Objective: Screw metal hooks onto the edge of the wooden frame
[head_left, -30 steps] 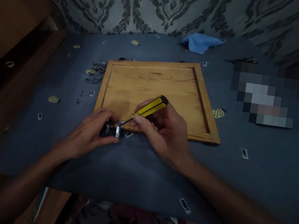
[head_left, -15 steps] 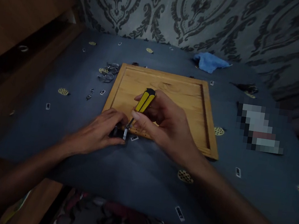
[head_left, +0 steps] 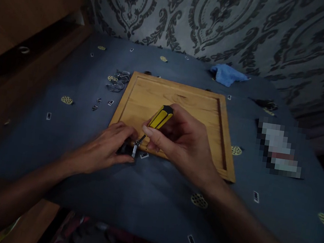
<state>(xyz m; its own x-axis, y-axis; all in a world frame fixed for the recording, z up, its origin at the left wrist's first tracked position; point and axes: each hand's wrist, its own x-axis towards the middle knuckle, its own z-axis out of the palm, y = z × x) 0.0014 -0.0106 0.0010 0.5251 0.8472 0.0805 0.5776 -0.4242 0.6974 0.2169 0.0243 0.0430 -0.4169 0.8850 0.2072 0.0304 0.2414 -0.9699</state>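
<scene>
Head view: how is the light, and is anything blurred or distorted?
Head view: dim, corners dark; the wooden panel is brightest; a pixelated block hides something at right; the table edge bows from the lens; left hand and right hand slightly soft.

Dim, bluish light; dark corners (perhaps vignetting); edges warped.

Left hand palm down, fingers curled; right hand fingers pinched; forearms angled inward.

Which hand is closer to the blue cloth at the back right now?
Right. The right hand, holding the yellow screwdriver, is over the near edge of the wooden board, in front of the blue cloth. The left hand is farther left, pinching a small metal part.
</scene>
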